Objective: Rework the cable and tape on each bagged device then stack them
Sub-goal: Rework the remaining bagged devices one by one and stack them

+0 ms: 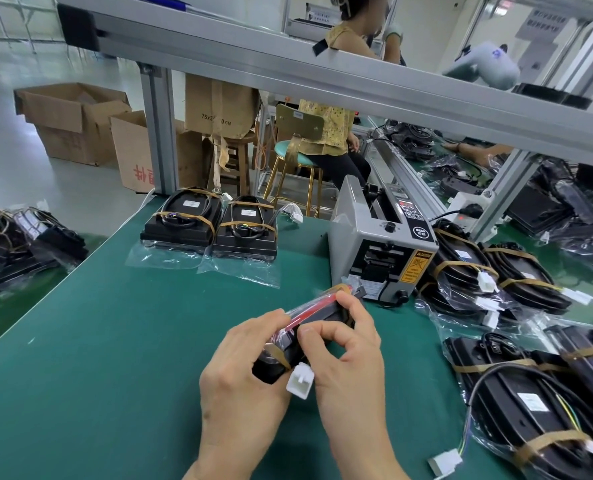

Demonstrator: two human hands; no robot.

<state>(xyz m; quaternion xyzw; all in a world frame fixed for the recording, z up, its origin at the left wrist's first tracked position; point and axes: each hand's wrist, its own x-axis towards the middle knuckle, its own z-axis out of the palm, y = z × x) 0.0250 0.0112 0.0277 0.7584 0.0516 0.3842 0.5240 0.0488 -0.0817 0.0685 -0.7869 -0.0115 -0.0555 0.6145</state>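
While both hands hold it up off the desk (121, 341), the bagged device (317, 315) sits at the centre of the view, tilted on edge with its far end pointing to 1 o'clock, towards the tape dispenser (379, 249). The left hand (243, 368) curls round its near left side, fingers under and thumb on top near a brown tape band (277, 355). The right hand (348, 348) grips the right edge, thumb and forefinger pinching at the bag's top face, the other fingers wrapped over the far side. A white connector (300, 381) hangs from the near end, between the two wrists.

The device looks like a rigid black housing, so it should hold its shape under a firm grip and seems light enough for one hand. Its clear bag is likely slick and loose, so the shell may slide inside it; squeezing the hard edges through the film is safer than pulling the film alone. The cable is soft and springy and will likely uncoil once the tape is off, so a thumb should pin it. The connector is small and dangling, best guided, not tugged. The tape is thin and may tear or stick to the bag.

Two finished devices (210, 225) lie side by side at 11 o'clock. More bagged ones (495, 278) lie piled at 3 o'clock and at 9 o'clock.
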